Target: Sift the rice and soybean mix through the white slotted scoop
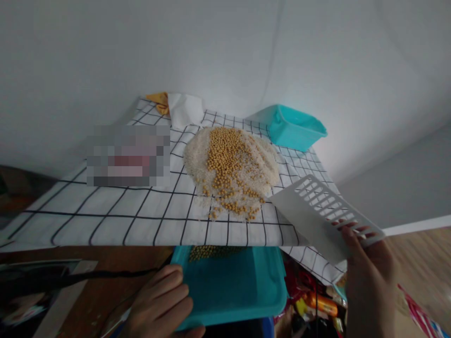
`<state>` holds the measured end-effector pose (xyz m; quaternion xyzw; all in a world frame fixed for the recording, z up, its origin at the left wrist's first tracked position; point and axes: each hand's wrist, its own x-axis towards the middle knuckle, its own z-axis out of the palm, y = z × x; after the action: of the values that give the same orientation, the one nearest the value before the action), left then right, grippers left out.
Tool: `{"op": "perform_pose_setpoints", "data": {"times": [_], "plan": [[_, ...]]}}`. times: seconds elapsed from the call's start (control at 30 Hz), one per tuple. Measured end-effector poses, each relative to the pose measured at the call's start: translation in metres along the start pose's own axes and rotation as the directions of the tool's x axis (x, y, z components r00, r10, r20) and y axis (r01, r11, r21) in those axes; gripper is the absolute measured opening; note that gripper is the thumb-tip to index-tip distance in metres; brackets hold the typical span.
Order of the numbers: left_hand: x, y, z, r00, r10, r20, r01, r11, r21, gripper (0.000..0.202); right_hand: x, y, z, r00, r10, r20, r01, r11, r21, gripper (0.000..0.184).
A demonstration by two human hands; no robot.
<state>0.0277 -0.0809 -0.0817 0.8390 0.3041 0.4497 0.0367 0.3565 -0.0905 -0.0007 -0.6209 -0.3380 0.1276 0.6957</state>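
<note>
A heap of white rice (197, 155) mixed with yellow soybeans (229, 164) lies on a black-checked white tablecloth (116, 216). My right hand (368, 277) grips a white slotted plastic scraper (317, 211), whose flat edge rests on the cloth just right of the heap. Below the table's front edge, my left hand (162, 303) clasps the left rim of a turquoise tray (239, 286). Some soybeans (211, 252) lie in the tray's far side.
A turquoise tub (294, 127) stands at the table's back right by the white wall. White paper (185, 110) and an orange scrap (159, 99) lie at the back. A blurred patch covers the cloth at left. Colourful packages (317, 305) lie on the floor below.
</note>
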Motion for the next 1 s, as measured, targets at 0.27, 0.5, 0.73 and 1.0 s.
{"op": "perform_pose_setpoints", "data": {"times": [0.27, 0.5, 0.73, 1.0], "plan": [[0.006, -0.002, -0.002, 0.998, 0.065, 0.017, -0.066, 0.997, 0.043, 0.042, -0.01, -0.001, 0.037, 0.995, -0.054, 0.078, 0.056, 0.998, -0.027, 0.023], [0.003, -0.004, 0.0, 0.997, 0.072, 0.033, -0.074, 0.997, 0.039, 0.044, -0.012, -0.009, 0.05, 0.992, -0.025, 0.121, 0.025, 1.0, 0.0, 0.023], [0.005, -0.003, -0.003, 0.998, 0.054, 0.033, -0.054, 0.998, 0.012, 0.042, -0.014, -0.019, 0.042, 0.983, -0.063, 0.17, 0.055, 0.997, 0.049, 0.015], [0.001, -0.003, -0.002, 0.998, 0.047, 0.038, -0.047, 0.999, 0.017, 0.037, -0.009, -0.01, 0.011, 1.0, -0.014, 0.027, 0.013, 0.999, 0.047, 0.018]]}}
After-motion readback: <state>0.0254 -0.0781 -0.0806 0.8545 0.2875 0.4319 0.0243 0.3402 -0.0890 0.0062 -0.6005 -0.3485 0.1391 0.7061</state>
